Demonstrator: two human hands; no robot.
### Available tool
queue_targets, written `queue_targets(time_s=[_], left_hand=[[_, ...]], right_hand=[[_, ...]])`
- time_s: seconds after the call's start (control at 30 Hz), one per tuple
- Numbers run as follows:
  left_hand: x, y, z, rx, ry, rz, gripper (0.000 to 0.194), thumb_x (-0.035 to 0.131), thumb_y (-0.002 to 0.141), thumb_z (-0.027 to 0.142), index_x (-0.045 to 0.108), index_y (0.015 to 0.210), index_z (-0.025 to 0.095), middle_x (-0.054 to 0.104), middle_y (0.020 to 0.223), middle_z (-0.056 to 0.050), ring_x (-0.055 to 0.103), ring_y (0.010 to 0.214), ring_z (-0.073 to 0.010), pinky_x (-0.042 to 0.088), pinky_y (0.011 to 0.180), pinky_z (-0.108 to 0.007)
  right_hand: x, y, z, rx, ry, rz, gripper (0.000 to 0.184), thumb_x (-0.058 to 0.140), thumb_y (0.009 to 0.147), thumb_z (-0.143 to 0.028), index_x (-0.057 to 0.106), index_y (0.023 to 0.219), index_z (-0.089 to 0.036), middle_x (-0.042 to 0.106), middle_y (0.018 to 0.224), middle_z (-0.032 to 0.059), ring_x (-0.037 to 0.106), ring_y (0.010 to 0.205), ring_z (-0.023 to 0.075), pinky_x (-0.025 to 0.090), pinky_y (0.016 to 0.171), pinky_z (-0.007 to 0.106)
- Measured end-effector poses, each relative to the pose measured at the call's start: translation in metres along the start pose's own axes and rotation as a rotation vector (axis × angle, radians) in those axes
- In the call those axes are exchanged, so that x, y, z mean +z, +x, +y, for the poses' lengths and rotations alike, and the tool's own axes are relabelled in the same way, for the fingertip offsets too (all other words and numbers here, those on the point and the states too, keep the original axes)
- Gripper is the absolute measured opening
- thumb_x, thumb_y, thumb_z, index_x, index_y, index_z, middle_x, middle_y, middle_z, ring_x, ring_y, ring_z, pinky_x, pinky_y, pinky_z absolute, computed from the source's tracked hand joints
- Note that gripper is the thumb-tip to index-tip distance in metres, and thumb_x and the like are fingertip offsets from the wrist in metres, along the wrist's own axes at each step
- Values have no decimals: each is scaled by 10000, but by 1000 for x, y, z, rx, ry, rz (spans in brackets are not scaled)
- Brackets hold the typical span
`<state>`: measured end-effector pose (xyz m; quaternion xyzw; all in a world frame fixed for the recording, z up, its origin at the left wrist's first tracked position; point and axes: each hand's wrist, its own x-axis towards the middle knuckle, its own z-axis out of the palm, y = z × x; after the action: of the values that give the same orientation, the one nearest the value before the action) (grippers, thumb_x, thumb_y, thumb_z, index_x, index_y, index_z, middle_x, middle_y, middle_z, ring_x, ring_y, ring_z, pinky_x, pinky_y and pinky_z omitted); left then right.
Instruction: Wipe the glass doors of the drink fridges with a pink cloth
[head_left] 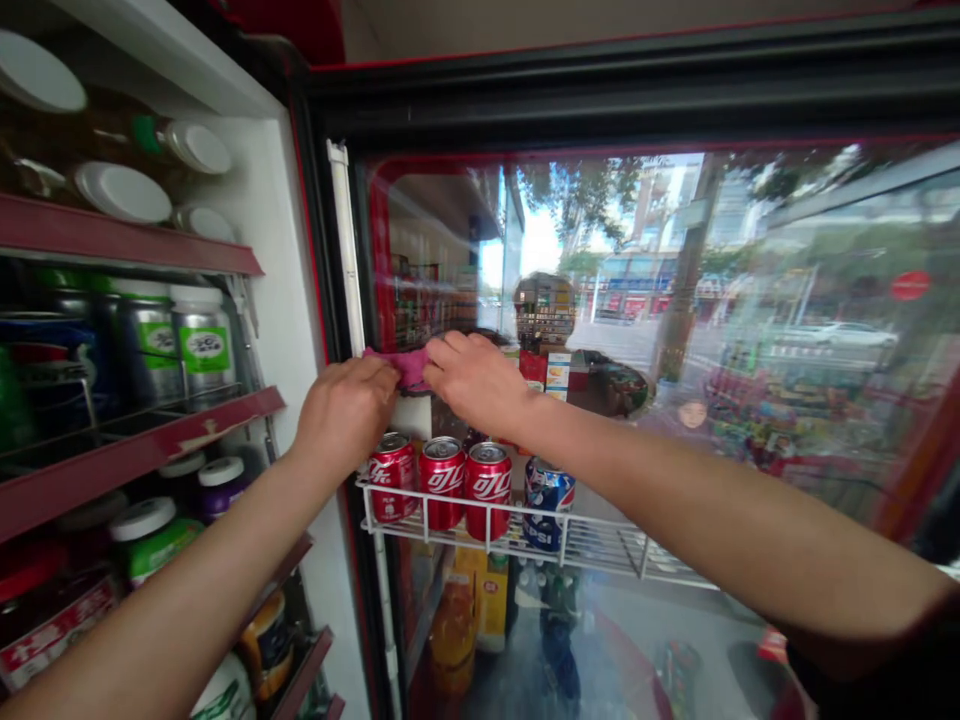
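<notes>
A pink cloth (411, 370) is stretched between my two hands, just above the cans on the door rack. My left hand (351, 408) grips its left end, close to the white shelf track on the door frame. On the other end, my right hand (476, 380) has its fingers closed over the cloth. Below them, red cola cans (442, 485) stand upright in a white wire rack (600, 545) on the glass door. A blue Pepsi can (550, 505) stands to their right, partly behind my right forearm.
The open glass door (750, 330) shows a street and reflections. To the left, fridge shelves with red edge strips (142, 465) hold bottles and jars, among them silver bottles with green labels (204, 340). A white shelf track (345, 250) runs down the door's hinge side.
</notes>
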<state>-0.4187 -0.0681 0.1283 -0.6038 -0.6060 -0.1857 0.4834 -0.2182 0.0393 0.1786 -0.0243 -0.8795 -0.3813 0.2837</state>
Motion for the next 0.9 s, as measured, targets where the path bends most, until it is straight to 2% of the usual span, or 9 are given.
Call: queue_targets(time_s=[0.17, 0.33, 0.57, 0.73, 0.9], left_hand=[[9, -21, 14, 72, -36, -49, 221, 546, 1040, 195, 715, 897, 194, 762, 924, -93, 711, 877, -293, 493, 762, -424], [10, -20, 28, 112, -43, -13, 173, 598, 1018, 168, 744, 928, 184, 757, 908, -80, 696, 867, -284, 509, 785, -421], [5, -2, 68, 182, -105, 67, 168, 615, 1008, 134, 740, 906, 180, 755, 903, -81, 670, 841, -271, 511, 807, -412], [0, 18, 106, 216, -148, 110, 152, 626, 1012, 138, 745, 931, 186, 770, 942, -87, 671, 874, -278, 516, 831, -425], [-9, 42, 146, 242, -172, 101, 155, 617, 1026, 154, 745, 945, 183, 769, 974, -95, 670, 928, -281, 487, 805, -424]], right_hand=[[-5, -13, -18, -5, 57, -138, 198, 555, 1073, -113, 737, 1004, -154, 705, 1174, 129, 620, 1094, 292, 530, 841, 419], [-12, -27, -15, -2, 64, -205, 199, 552, 1080, -118, 738, 1021, -158, 712, 1196, 124, 641, 1059, 269, 542, 781, 390], [-28, -70, 2, 45, 51, -253, 216, 529, 1110, -147, 729, 1030, -149, 692, 1146, 123, 641, 1070, 273, 508, 770, 389], [-39, -112, 19, 101, 26, -239, 205, 534, 1116, -158, 727, 1049, -164, 686, 1119, 115, 626, 1038, 268, 469, 757, 388], [-51, -157, 37, 160, -25, -218, 152, 559, 1112, -165, 706, 1075, -179, 675, 1108, 112, 601, 1032, 261, 438, 756, 374]])
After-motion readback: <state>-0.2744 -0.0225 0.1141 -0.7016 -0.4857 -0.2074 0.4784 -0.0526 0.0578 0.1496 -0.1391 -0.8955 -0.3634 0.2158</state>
